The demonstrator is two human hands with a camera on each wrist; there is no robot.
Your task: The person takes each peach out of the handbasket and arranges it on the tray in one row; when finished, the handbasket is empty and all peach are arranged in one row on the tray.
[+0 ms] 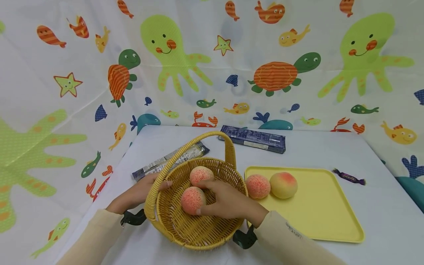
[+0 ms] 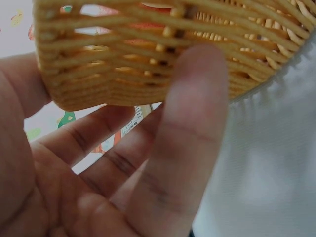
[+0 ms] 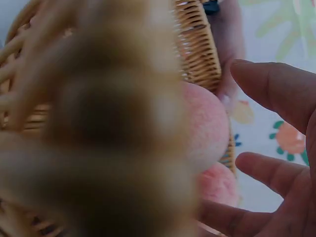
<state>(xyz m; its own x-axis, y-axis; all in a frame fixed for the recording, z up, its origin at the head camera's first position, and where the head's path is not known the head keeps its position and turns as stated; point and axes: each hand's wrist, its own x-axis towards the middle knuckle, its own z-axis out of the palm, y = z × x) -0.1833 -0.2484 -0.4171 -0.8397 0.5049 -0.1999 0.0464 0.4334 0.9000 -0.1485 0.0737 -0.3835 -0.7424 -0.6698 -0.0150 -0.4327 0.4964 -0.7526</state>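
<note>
A yellow wicker basket (image 1: 198, 230) with a tall arched handle stands in front of me. My left hand (image 1: 140, 191) grips its left rim, and in the left wrist view the thumb (image 2: 192, 94) presses the woven wall. Inside the basket lie two pink-and-cream toy peaches, a nearer peach (image 1: 191, 201) and a farther peach (image 1: 201, 173). My right hand (image 1: 225, 200) reaches in over the right rim, thumb and fingers spread beside the nearer peach. In the right wrist view a gap shows between the thumb and that peach (image 3: 207, 126); the blurred basket wall hides much.
A yellow tray (image 1: 318, 206) on the right holds a pink peach (image 1: 257, 186) and a yellow-red peach (image 1: 283, 185). Behind the basket lie a flat silver-and-dark package (image 1: 154, 165) and a dark blue box (image 1: 253, 138). A purple wrapped candy (image 1: 349, 177) lies right of the tray.
</note>
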